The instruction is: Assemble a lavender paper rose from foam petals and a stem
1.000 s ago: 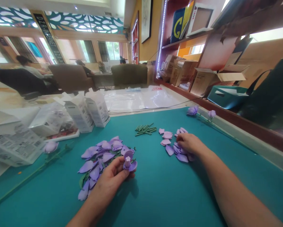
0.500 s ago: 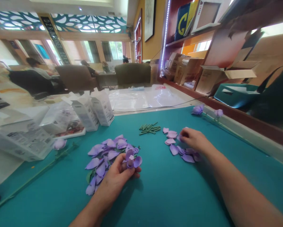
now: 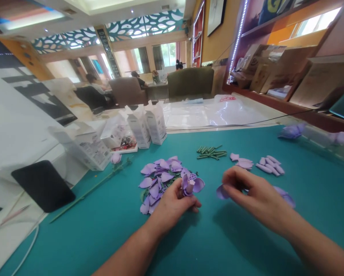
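Note:
My left hand [image 3: 181,203] is closed round the base of a partly built purple flower [image 3: 190,186], whose petals spread around a pale centre. To the right, my right hand [image 3: 246,189] pinches a single purple petal [image 3: 222,193] between thumb and fingers. Behind and beside my left hand lies a heap of purple petals [image 3: 157,178] mixed with green pieces. Pink petals [image 3: 243,163] lie beyond my right hand, near small pale purple rolled pieces [image 3: 270,165]. More purple petals [image 3: 287,197] show partly behind my right hand.
Green stem pieces [image 3: 210,152] lie in a pile on the teal mat [image 3: 195,245]. A finished flower on a long stem [image 3: 91,189] lies at left, near white boxes [image 3: 154,124] and a black tablet [image 3: 42,186]. Purple flowers [image 3: 292,131] rest at the far right. People sit in the background.
My right hand has come back from the petal group toward my left hand, carrying a purple petal. The head view has turned left, bringing the tablet into sight. My left hand keeps its hold.

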Demonstrator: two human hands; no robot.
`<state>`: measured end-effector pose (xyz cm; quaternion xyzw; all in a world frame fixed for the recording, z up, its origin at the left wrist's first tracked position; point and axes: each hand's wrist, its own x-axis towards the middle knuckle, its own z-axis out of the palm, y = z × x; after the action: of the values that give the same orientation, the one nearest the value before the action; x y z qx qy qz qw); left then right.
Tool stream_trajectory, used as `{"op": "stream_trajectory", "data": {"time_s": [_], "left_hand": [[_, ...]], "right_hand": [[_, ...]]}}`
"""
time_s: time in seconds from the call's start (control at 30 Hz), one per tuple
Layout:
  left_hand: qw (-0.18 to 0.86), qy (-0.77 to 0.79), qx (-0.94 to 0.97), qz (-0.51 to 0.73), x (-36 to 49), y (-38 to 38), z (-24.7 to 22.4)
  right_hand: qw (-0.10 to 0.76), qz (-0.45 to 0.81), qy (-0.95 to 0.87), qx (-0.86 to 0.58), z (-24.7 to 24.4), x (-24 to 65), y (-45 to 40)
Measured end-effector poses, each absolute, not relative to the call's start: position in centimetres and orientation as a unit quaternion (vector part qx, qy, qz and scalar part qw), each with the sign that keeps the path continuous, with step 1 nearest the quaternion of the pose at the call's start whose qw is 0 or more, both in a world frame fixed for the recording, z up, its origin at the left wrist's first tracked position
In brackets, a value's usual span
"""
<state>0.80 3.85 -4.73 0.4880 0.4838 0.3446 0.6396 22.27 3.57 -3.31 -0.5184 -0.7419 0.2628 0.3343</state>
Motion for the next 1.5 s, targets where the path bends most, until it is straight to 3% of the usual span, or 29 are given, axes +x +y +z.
{"op": "stream_trajectory", "data": {"time_s": [0.23,0.67,1.0,1.5], "left_hand": [[0.647,0.468,0.496,0.341,0.7,3.6,-4.7],[0.655,0.412,0.508,0.379,0.7,3.8,-5.7],[0.640,0.388,0.535,0.392,0.4,3.9,-6.4],[0.647,0.352,0.539,0.409,0.7,3.5,-6.0]], "right_hand": [[0.357,0.278,-0.746,-0.489,-2.8,21.3,2.6],[0.269,0.351,-0.773,-0.454,-3.1,20.4,1.6],[0.352,0.259,-0.798,-0.415,-4.2,19.5,1.4],[0.357,0.245,-0.801,-0.414,-4.2,19.4,1.5]]}}
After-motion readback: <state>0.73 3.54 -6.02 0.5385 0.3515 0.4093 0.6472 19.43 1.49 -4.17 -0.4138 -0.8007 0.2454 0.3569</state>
